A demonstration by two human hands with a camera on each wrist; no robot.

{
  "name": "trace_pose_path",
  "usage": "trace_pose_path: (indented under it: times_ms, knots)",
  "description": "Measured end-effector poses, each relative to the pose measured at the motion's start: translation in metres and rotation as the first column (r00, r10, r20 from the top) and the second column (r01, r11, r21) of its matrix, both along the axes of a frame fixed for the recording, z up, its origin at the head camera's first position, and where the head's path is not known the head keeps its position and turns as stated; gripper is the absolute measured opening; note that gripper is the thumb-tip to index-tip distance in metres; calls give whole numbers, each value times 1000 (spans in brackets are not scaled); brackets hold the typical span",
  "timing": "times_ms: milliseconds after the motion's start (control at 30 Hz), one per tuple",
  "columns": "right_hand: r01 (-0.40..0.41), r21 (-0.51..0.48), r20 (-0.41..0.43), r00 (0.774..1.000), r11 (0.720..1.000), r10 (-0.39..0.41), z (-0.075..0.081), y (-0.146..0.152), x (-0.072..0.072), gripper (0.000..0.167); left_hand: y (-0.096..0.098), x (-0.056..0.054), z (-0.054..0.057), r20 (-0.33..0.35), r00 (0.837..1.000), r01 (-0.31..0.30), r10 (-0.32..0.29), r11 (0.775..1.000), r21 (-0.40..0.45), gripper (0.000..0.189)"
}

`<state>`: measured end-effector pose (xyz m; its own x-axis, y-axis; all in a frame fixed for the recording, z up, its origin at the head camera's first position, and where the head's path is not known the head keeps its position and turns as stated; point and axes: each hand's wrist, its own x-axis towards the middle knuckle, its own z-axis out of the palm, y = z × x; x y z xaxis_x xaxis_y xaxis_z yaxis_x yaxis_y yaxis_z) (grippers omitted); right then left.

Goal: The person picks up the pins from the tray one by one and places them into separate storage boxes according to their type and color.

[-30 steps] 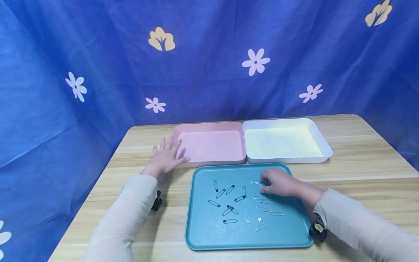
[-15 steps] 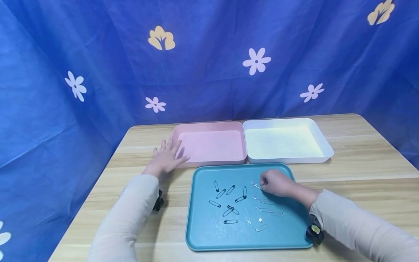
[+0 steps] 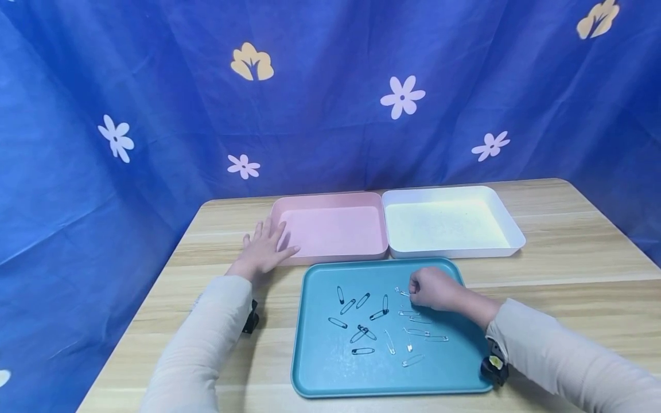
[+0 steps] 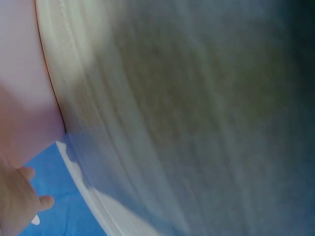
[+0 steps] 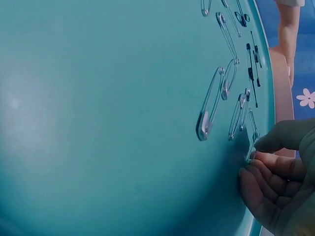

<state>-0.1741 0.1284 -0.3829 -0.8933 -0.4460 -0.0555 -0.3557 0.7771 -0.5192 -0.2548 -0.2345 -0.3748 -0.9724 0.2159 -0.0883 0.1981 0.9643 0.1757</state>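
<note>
My right hand [image 3: 435, 288] is over the right part of the teal tray [image 3: 330, 376], thumb and index finger pinching a silver safety pin [image 5: 252, 147] close to the tray's surface. More silver safety pins [image 3: 436, 338] lie around and in front of that hand. Several black safety pins [image 3: 363, 350] are scattered left of them, a few overlapping. At the left end of the pink tray [image 3: 335, 229], my left hand [image 3: 261, 250] is spread with straight fingers at the rim; it holds nothing. The left wrist view catches only part of that hand.
To the right of the pink tray, a white tray [image 3: 444, 226] stands side by side with it, both behind the teal one. All three are on a wooden table [image 3: 568, 258]. A blue flowered cloth [image 3: 320, 103] hangs behind the table.
The right hand's fingers have drawn together into a pinch on a silver safety pin. The left hand has stayed in place at the pink tray.
</note>
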Motion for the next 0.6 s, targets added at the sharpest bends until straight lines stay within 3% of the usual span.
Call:
trace_pose_path:
  times_ms: [300, 600]
  knots:
    - [-30, -35, -23, 999, 999, 29, -3, 4, -3, 17, -1, -1, 1, -1, 1000, 9, -9, 999, 31, 86]
    - [33, -124, 87, 996, 992, -22, -6, 5, -9, 12, -2, -2, -4, -1, 1000, -3, 3, 997, 74, 87]
